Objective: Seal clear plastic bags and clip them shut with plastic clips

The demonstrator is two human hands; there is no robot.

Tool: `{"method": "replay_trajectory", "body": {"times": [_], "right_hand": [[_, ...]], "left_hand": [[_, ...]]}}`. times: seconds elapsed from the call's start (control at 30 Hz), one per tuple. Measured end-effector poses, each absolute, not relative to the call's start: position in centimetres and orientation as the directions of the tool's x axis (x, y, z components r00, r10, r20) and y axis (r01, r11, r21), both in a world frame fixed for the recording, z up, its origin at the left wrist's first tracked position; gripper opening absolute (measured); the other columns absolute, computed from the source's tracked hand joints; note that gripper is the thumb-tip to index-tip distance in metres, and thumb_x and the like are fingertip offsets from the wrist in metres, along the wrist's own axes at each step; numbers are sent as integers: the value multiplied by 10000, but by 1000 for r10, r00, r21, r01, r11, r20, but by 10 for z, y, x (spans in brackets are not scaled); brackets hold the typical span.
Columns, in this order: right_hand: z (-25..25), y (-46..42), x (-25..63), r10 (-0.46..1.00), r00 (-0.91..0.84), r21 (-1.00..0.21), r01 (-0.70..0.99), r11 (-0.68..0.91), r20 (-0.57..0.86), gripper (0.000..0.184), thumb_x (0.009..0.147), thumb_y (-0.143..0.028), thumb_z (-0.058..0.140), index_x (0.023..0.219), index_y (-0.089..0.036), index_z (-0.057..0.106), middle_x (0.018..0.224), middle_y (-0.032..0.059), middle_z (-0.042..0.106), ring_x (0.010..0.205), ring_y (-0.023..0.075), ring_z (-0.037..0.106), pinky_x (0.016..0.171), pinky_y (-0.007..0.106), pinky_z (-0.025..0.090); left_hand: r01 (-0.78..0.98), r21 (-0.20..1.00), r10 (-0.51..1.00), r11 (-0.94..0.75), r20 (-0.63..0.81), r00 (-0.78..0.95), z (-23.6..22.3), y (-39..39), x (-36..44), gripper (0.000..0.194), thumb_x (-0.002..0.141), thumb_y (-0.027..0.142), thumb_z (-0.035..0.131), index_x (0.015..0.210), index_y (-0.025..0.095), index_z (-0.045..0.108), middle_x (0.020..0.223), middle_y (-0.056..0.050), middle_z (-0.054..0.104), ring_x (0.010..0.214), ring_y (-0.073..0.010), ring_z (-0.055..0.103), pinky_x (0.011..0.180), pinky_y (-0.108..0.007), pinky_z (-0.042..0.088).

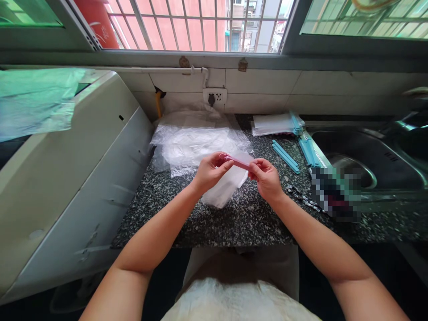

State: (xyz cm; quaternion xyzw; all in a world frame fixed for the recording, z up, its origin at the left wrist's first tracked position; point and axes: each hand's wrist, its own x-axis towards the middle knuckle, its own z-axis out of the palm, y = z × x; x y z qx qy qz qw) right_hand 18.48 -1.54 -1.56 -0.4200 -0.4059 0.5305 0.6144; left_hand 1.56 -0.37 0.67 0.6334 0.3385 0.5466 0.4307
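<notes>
A thin pink strip (pixel 238 162) is stretched level between my two hands above the counter. My left hand (pixel 210 171) pinches its left end, thumb on top. At the other end, my right hand (pixel 267 179) has thumb and fingers closed on the strip. A translucent plastic piece shows just behind the strip; whether the two are joined I cannot tell. Below my hands lies a frosted clear plastic sleeve (pixel 220 194) on the speckled counter. Behind it spreads a loose pile of clear plastic bags (pixel 200 136).
To the right are loose blue strips (pixel 285 157), more blue strips (pixel 309 153) and a stack of clear sleeves (pixel 272 125). A beaded chain (pixel 306 199) lies near a pixelated patch. The metal sink (pixel 394 178) is at right, a pale slanted appliance (pixel 80 142) at left.
</notes>
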Motion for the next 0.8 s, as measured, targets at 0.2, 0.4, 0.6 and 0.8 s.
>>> {"method": "replay_trajectory", "body": {"times": [0.2,0.4,0.6,0.8], "right_hand": [[-15,-23,182,987,0,-976,-146,161,163,320,614,-440,754,772,-211,597,615,-51,594,521,72,524,502,208,430],[-9,-27,183,978,-92,-980,-84,182,190,387,622,-521,727,849,-219,640,746,-1,646,661,120,569,581,243,458],[-14,-27,185,957,-251,-986,37,161,147,310,650,-482,713,772,-202,662,602,-31,582,534,87,462,516,235,376],[-16,-27,183,959,-217,-976,79,203,182,204,653,-383,716,727,-196,685,628,-26,610,566,90,477,564,243,373]], "left_hand": [[-94,937,922,-337,348,167,13,0,7,292,687,429,703,654,171,569,621,19,529,590,-83,465,544,-211,407],[-21,962,903,-271,262,341,16,-2,3,299,692,427,687,651,161,557,606,17,519,576,-87,457,525,-218,387],[61,951,876,-302,252,412,14,-2,4,270,734,407,643,669,158,561,607,10,527,569,-87,456,525,-223,378],[68,951,877,-300,247,413,9,0,6,293,743,431,629,671,157,555,606,10,524,571,-88,459,532,-228,378]]}}
